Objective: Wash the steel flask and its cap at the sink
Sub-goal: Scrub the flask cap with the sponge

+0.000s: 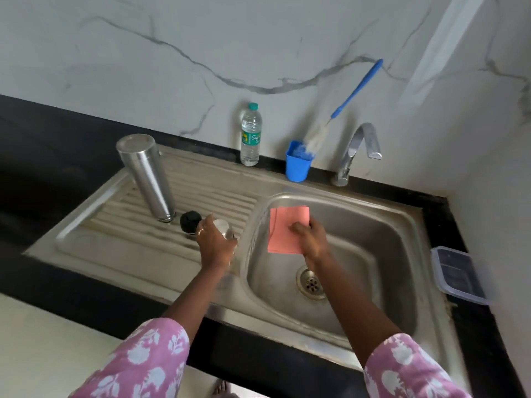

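Note:
The steel flask (146, 173) stands upside down on the ribbed drainboard (115, 239) at the left of the sink. A black stopper (190, 221) sits just right of its mouth. My left hand (214, 242) grips a steel cap cup (222, 226) on the drainboard beside the stopper. Over the left part of the sink basin (373, 239), my right hand (309, 237) pinches a pink cloth (284, 225). The tap (359, 150) stands behind the basin, and no water is seen running.
A blue cup (297, 165) holding a blue-handled bottle brush (344, 99) stands at the back edge. A plastic water bottle (251, 135) is to its left. A clear lidded container (459, 275) lies on the black counter at the right. The drain (311, 282) is in the basin.

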